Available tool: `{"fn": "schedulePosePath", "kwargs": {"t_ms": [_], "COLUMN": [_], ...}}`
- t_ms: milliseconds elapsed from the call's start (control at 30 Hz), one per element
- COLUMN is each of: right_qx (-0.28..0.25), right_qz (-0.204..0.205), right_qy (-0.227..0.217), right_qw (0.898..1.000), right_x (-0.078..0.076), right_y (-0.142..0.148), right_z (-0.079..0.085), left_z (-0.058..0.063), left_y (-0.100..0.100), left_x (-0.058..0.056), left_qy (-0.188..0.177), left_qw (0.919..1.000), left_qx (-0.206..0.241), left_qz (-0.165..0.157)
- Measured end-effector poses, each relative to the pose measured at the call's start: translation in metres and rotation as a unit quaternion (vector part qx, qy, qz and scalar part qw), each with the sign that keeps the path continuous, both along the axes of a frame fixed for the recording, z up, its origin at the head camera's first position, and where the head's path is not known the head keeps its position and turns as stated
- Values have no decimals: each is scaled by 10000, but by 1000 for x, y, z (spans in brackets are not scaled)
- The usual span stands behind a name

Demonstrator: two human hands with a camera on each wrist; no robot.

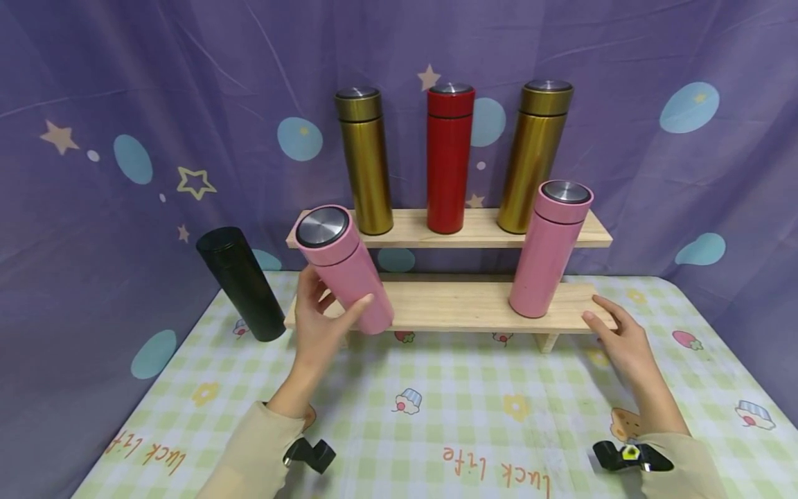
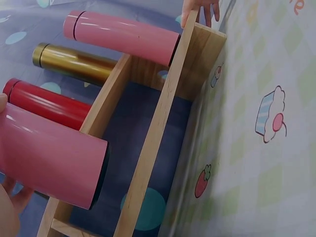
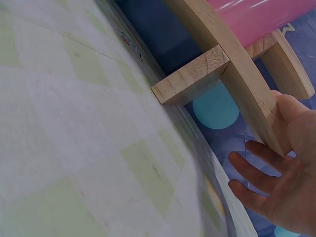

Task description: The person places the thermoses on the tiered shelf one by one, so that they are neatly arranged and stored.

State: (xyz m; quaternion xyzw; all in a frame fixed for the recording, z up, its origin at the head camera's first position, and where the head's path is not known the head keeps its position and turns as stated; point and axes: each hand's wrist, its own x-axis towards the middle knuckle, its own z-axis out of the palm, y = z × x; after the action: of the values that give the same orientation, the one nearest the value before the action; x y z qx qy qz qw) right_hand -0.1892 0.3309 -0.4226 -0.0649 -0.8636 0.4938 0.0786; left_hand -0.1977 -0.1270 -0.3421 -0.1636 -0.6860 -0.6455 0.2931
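My left hand (image 1: 318, 315) grips a pink thermos bottle (image 1: 352, 277) with a steel lid top, its thumb along the front side. The bottle is tilted, its base apart from the lower board in the left wrist view. At the right end of the wooden two-tier shelf (image 1: 449, 305), my right hand (image 1: 623, 339) pinches the lower board, thumb on top; its other fingers are loosely bent in the right wrist view. Another pink thermos bottle (image 1: 548, 256) stands on that board near the right hand.
Along the upper board stand a gold bottle (image 1: 368, 166), a red bottle (image 1: 450, 159) and another gold bottle (image 1: 536, 159). A black bottle (image 1: 243, 284) stands left of the shelf. A checked cloth (image 1: 461, 395) covers the table; a purple curtain (image 1: 206, 62) hangs behind.
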Motion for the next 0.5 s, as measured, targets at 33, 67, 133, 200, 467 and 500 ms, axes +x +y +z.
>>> {"fn": "schedulePosePath", "kwargs": {"t_ms": [33, 67, 133, 200, 467, 500], "right_qx": [8, 27, 48, 36, -4, -10], "right_qz": [-3, -5, -10, -12, 8, 12], "right_qy": [-5, -10, -26, -45, -46, -38], "right_qw": [10000, 10000, 10000, 10000, 10000, 10000], "right_x": [0, 0, 0, 0, 1, 1], "right_y": [0, 0, 0, -1, 0, 0], "right_z": [0, 0, 0, 1, 1, 2], "left_z": [1, 1, 2, 3, 4, 4], "left_y": [2, 3, 6, 10, 25, 27], "left_x": [-1, -2, -3, -5, -10, -10], "left_qy": [30, 72, 164, 243, 232, 215], "left_qw": [10000, 10000, 9998, 9996, 9994, 9995], "left_qx": [-13, -30, -65, -113, -90, -49], "left_qz": [-17, -28, -55, -96, -238, -243]}}
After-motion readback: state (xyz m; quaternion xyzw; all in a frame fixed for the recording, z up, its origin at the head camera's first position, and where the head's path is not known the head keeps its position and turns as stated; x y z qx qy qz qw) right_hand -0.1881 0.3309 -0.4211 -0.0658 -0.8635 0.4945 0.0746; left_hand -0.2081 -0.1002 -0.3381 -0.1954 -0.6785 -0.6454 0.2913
